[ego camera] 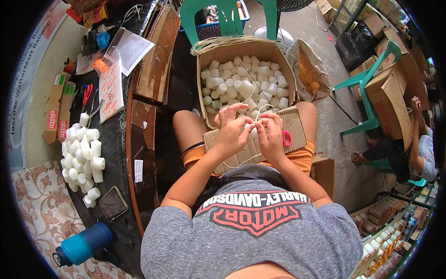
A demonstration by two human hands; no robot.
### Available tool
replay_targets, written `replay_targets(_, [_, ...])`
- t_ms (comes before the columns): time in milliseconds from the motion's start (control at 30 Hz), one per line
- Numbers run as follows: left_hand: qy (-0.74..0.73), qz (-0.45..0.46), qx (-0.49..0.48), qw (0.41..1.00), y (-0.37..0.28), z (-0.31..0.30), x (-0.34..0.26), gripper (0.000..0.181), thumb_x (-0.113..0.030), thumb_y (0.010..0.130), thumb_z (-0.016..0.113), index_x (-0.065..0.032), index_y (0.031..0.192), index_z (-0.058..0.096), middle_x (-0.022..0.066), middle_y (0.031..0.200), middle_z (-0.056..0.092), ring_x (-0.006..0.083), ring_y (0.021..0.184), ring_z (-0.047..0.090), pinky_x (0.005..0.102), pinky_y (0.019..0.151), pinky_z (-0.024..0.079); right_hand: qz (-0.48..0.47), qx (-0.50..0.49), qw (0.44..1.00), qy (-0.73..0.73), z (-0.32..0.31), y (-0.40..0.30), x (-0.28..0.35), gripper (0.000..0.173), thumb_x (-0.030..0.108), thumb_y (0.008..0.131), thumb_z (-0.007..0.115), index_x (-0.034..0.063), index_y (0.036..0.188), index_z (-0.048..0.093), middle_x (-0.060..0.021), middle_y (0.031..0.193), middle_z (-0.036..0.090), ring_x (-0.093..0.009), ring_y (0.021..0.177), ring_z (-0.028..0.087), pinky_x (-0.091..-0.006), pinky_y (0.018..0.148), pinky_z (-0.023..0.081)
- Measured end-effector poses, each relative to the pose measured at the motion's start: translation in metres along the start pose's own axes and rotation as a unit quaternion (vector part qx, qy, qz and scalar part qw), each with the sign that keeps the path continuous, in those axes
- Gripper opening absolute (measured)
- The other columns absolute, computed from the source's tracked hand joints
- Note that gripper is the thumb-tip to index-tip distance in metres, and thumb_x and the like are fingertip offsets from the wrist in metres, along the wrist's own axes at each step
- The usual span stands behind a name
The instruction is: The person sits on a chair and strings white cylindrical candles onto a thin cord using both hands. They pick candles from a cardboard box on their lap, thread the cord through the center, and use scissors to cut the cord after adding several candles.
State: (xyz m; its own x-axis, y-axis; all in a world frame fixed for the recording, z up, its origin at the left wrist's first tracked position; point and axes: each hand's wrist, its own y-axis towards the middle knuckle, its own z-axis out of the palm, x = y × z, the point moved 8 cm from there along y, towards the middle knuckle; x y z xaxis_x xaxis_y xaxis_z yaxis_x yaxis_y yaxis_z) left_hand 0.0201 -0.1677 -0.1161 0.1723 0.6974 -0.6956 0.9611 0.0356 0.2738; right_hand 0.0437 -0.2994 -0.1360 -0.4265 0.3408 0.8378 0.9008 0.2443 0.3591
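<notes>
Over my lap, my left hand [234, 129] and my right hand [270, 136] meet, fingertips nearly touching. Both pinch an off-white cord [240, 163] at the top of a small white candle [253, 134], which the fingers partly cover. One stretch of cord rises above the hands and another droops below them. A corrugated cardboard sheet [228, 156] lies across my thighs beneath the hands. Pink-handled scissors [286, 138] rest on it, just right of my right hand. Beyond the hands, a cardboard box [200, 94] holds many white candles [245, 82], with a coil of cord [233, 41] along its far rim.
The black-topped table [115, 150] at left bears a pile of white candles [82, 153], a phone [114, 204], a blue bottle [85, 244] and red-handled scissors [87, 94]. A green chair [228, 21] stands ahead. Another person [423, 150] sits at right near cartons and shelves.
</notes>
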Motion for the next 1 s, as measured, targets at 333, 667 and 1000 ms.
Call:
replay_targets(333, [0.224,0.113,-0.112,0.961,0.002,-0.024,-0.031,0.016,-0.015,0.074,0.073,-0.0163,0.087,0.064,0.0041,0.127,0.044,0.0256,0.122,0.033,0.0475,0.102,0.021,0.033,0.082,0.995,0.054,-0.002,0.007,-0.001,0.023,0.022,0.085,0.065,0.0046,0.070,0.063,-0.0080,0.100,0.055,-0.026,0.095,0.046,-0.0357,0.087,0.037])
replay_targets(667, [0.274,0.017,-0.186,0.943,0.007,-0.062,0.002,0.009,-0.019,0.082,0.068,-0.0143,0.089,0.066,0.0039,0.126,0.042,0.0288,0.116,0.036,0.0473,0.099,0.022,0.003,0.261,0.931,0.255,-0.024,0.003,0.042,0.016,0.015,0.080,0.069,0.0058,0.072,0.060,-0.0060,0.079,0.059,-0.020,0.073,0.056,-0.0443,0.100,0.041])
replay_targets(1000, [0.192,-0.079,-0.197,0.958,0.008,-0.075,0.054,0.013,-0.022,0.088,0.061,-0.0093,0.092,0.063,0.0052,0.119,0.048,0.0276,0.112,0.041,0.0439,0.096,0.028,0.075,0.377,0.868,0.315,-0.064,-0.001,0.064,0.019,0.019,0.081,0.068,0.0035,0.089,0.060,-0.0019,0.066,0.055,-0.010,0.063,0.052,-0.0267,0.058,0.040])
